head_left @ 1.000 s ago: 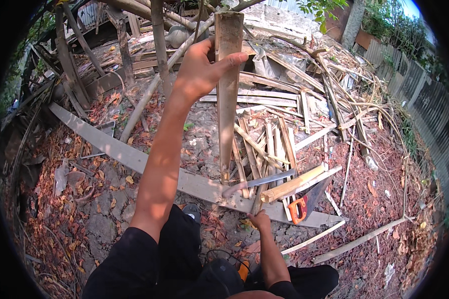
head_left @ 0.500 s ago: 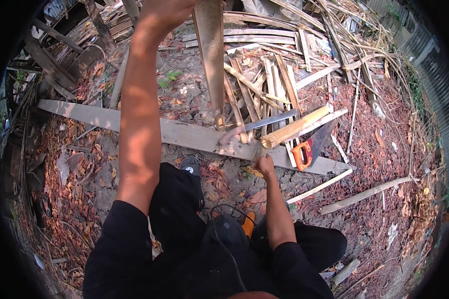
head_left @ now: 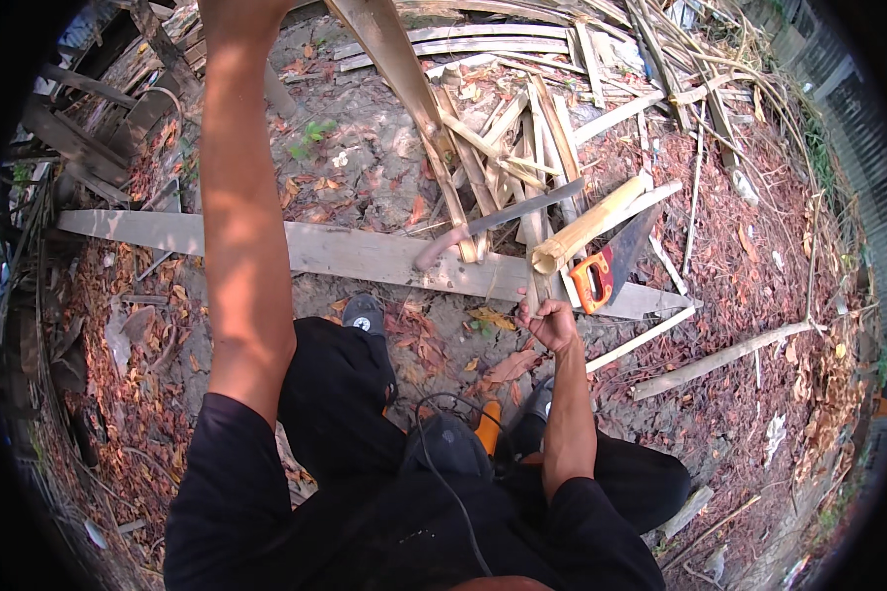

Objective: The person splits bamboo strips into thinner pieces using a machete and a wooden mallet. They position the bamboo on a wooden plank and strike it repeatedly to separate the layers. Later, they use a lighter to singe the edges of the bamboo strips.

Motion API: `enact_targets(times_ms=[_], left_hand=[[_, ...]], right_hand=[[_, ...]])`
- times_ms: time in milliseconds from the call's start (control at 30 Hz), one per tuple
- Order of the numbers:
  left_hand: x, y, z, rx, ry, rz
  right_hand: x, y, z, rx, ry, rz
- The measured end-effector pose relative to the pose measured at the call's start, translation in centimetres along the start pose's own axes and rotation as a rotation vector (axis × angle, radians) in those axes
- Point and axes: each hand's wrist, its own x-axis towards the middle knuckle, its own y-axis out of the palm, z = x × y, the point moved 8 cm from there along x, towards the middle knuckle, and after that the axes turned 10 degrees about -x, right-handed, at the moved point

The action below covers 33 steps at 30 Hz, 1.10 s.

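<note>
Shifted off the plank (head_left: 350, 251), the board (head_left: 394, 59) tilts — left hand (head_left: 246, 12) cropped, fingers unclear; right hand (head_left: 552, 325) pinches a slat (head_left: 539, 284), perhaps to steady it.

Ground plank (head_left: 335, 251): bare wood, flat and matt; leaning board (head_left: 396, 64): bare wood, dull, fairly smooth; slat (head_left: 539, 288): matt wood. Knife (head_left: 527, 208): smooth metal blade, handle looks like wood; saw (head_left: 593, 282): dark metal blade, smooth handle, apparently plastic; bamboo piece (head_left: 591, 225): smooth outside with a faint sheen. Shirt (head_left: 404, 542): matt cloth; soil (head_left: 370, 202): rough, cracked; fence (head_left: 843, 94): ridged sheet, apparently metal, dull.
</note>
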Motion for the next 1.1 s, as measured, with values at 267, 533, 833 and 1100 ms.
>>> enact_targets(times_ms=[267,533,833,1100], left_hand=[[-0.9,0.9,1.3,-0.069,-0.218,0.086],[-0.8,0.5,2.8,-0.172,-0.325,0.034],[-1.5,0.1,5.1,-0.247,-0.213,0.083],[-1.9,0.5,4.1,-0.261,-0.224,0.106]], right_hand=[[-1.3,-1.2,-2.9,-0.324,0.127,-0.389],[1.6,-0.3,-2.0,-0.436,-0.150,-0.602],[-4.0,8.2,2.7,-1.825,-0.568,-1.361],[11.1,11.7,0.0,-1.359,-0.140,-0.677]])
